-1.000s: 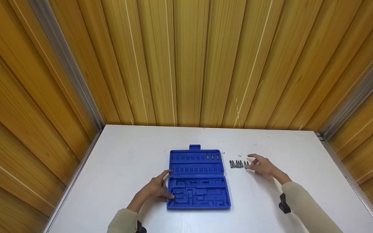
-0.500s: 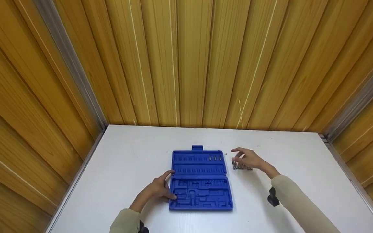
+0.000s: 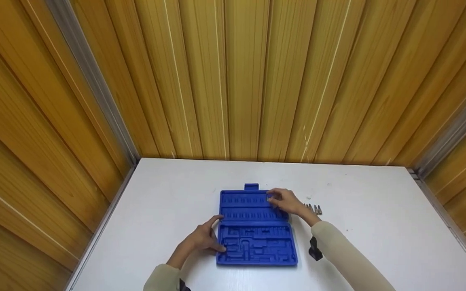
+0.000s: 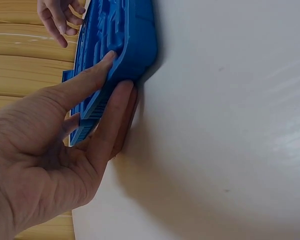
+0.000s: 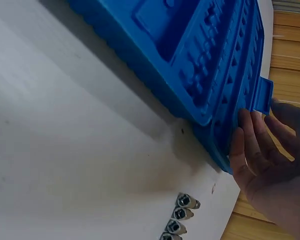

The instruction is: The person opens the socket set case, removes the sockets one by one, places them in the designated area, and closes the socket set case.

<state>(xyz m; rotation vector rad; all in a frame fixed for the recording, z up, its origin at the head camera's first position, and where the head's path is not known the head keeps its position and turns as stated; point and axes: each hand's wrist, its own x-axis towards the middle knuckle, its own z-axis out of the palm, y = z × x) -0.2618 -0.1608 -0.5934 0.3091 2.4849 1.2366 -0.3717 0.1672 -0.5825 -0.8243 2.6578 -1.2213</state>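
The left hand (image 3: 202,237) grips the left edge of the blue case (image 3: 253,222), with the thumb on top and fingers against the outer side. The case lies open on the white table (image 3: 172,194). The right hand (image 3: 284,201) is at the case's upper right corner with bent fingers; if they hold something, I cannot tell. Further right, small metal sockets (image 5: 180,214) are in a row on the table.

Wood-patterned panels (image 3: 245,81) and grey, seemingly metal, corner posts (image 3: 91,72) border a white table (image 3: 168,194).
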